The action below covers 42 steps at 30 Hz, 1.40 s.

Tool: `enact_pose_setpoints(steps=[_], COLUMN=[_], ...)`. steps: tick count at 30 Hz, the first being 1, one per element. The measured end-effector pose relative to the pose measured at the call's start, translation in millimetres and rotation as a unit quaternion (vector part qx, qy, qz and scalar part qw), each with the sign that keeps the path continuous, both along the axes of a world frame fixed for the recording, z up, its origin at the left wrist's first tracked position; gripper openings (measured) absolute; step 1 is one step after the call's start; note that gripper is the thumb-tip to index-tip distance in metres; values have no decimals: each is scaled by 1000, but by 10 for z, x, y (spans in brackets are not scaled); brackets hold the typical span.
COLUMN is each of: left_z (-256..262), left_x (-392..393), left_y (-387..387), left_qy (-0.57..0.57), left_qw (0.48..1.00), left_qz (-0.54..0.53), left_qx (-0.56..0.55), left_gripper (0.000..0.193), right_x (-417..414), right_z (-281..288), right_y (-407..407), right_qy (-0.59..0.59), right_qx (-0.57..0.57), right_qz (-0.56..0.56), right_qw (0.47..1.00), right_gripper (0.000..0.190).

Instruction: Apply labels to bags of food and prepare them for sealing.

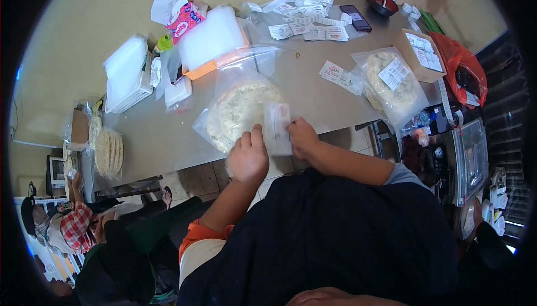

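Note:
My right hand (pixel 303 137) pinches the right side of a printed paper label (pixel 277 128), which is blurred and extends past the table's near edge. Just left of it, my left hand (pixel 251 155) has its fingers curled at the near edge of a clear plastic bag (pixel 245 65). Whether those fingers grip the bag or only touch it is hidden. Inside the bag lie round, pale flatbreads (pixel 247 105) with green flecks. Another bag of flatbreads (pixel 392 81), with a label on top, rests to the right beside loose printed labels (pixel 340 77).
Plastic sheets or bags (pixel 216 33) fill an orange basket (pixel 203 70); more fill a white basket (pixel 130 98). Label strips (pixel 310 8), a phone (pixel 355 18) and a bowl (pixel 382 5) lie at the back. A cardboard box (pixel 420 55) stands right. A co-worker (pixel 77 226) is at left.

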<state>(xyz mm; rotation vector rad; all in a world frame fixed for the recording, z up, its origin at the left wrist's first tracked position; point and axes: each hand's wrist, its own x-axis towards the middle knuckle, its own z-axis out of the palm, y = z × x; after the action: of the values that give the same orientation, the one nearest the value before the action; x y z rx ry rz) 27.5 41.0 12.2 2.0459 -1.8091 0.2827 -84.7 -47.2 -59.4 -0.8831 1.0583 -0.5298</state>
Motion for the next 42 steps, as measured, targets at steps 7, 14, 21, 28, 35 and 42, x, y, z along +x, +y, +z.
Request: enact_pose_setpoints(steps=[7, 14, 21, 28, 35, 42], left_z=[-295, -379, -416, -415, 595, 1593], left_x=[5, 8, 13, 164, -30, -787], left_y=[429, 498, 564, 473, 150, -972], left_qy=[-20, 43, 16, 610, 718, 731], left_qw=[995, 997, 995, 733, 693, 656], left_qz=[25, 6, 11, 210, -66, -110], left_qx=[91, 68, 99, 215, 30, 150], left_gripper=[32, 24, 27, 40, 8, 11], right_x=[-234, -499, -44, -996, -1653, -2337], right_z=[44, -64, -157, -115, 570, 1645], right_y=[131, 71, -92, 209, -118, -675], right_qy=[104, 141, 248, 211, 218, 181], right_qx=[-38, -704, -688, -671, -658, -610], right_qz=[111, 252, 243, 223, 74, -127], right_qw=[988, 650, 637, 675, 717, 760], right_gripper=[25, 53, 69, 51, 26, 19])
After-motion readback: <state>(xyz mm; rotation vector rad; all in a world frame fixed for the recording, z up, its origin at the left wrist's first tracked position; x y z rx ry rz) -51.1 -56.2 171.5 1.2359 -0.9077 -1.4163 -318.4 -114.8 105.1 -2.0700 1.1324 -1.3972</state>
